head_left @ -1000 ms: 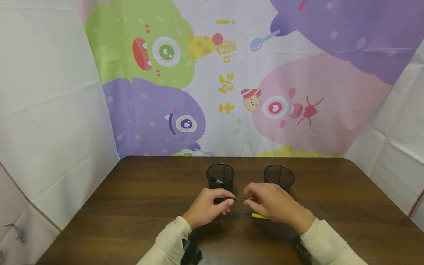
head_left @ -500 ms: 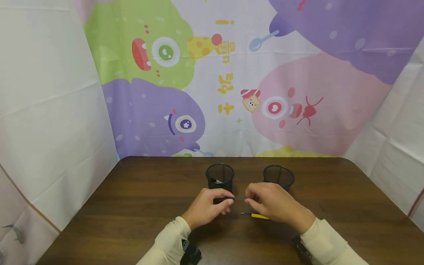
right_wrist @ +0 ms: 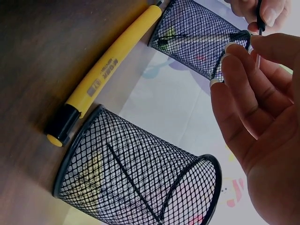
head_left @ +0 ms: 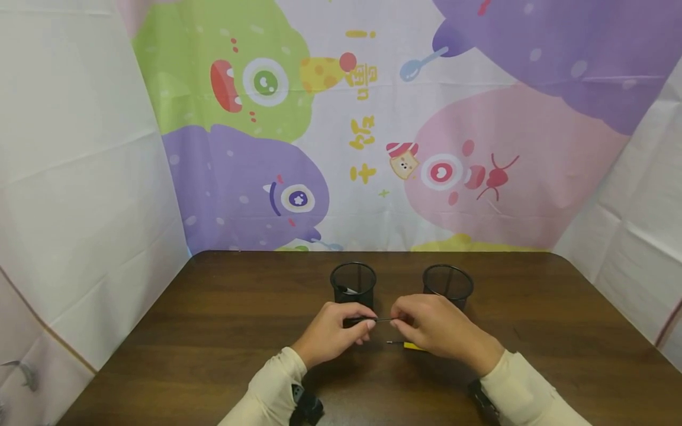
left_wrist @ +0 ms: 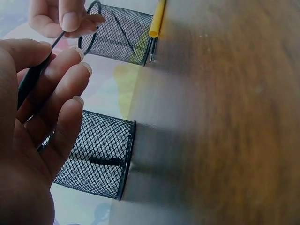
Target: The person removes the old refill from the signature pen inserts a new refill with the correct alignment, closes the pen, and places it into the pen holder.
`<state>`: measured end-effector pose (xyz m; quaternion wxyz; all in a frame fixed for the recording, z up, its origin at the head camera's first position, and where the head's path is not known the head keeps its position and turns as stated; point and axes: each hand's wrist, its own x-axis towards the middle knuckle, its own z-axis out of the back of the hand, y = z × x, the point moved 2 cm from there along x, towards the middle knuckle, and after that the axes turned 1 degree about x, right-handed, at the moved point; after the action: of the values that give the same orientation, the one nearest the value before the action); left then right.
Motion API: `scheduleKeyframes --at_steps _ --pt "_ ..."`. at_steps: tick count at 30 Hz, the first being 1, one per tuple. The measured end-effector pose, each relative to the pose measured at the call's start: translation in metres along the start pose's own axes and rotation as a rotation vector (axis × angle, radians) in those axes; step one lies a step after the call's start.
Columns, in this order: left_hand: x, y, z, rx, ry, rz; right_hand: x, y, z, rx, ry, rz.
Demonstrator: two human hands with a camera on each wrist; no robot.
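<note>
My left hand [head_left: 333,332] pinches a slim black tapered piece [left_wrist: 29,84], like a pen's barrel, between thumb and fingers. From its end a thin dark rod [head_left: 383,320] runs across to my right hand [head_left: 439,325], whose thumb and forefinger pinch the rod's other end. In the right wrist view, my right hand's other fingers are spread away from it. Both hands are above the table. Below the right hand lies a yellow pen [right_wrist: 112,58] with a black end and a thin dark tip; the head view shows it partly covered by that hand.
A black mesh pen holder [left_wrist: 105,154] stands behind the left hand with a pen [head_left: 348,290] inside. Another mesh holder [right_wrist: 136,173] stands behind the right hand. They stand on a brown wooden table [head_left: 240,296], with a printed cloth [head_left: 373,219] hanging behind it.
My right hand shifts slightly right, then back left toward the left hand, covering more of the yellow pen. The left hand stays almost still, and both keep their pinch.
</note>
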<state>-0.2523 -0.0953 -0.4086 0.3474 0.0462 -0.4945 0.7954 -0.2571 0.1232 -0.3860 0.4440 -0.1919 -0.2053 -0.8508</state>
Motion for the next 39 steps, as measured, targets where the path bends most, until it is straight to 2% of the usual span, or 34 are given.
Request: scheduleKeyframes --at_steps 3,6,13,28,31,39 --pt "0.0 0.012 -0.001 -0.003 0.006 0.001 0.0 0.001 -0.001 0.005 0.008 -0.002" --pt "0.0 0.018 -0.001 -0.011 0.016 0.0 0.0 0.001 -0.001 0.009 0.025 -0.019" --pt "0.001 0.018 -0.002 0.005 0.019 -0.001 0.0 0.0 -0.001 0.012 0.051 -0.03" --pt "0.0 0.018 -0.002 0.001 0.01 0.005 -0.002 -0.006 0.007 0.056 0.133 -0.119" --pt "0.0 0.014 -0.002 0.015 0.002 0.011 -0.003 -0.006 0.008 0.055 0.14 -0.129" --pt "-0.001 -0.011 0.004 -0.02 0.006 0.004 -0.005 -0.009 0.01 0.037 0.193 -0.17"
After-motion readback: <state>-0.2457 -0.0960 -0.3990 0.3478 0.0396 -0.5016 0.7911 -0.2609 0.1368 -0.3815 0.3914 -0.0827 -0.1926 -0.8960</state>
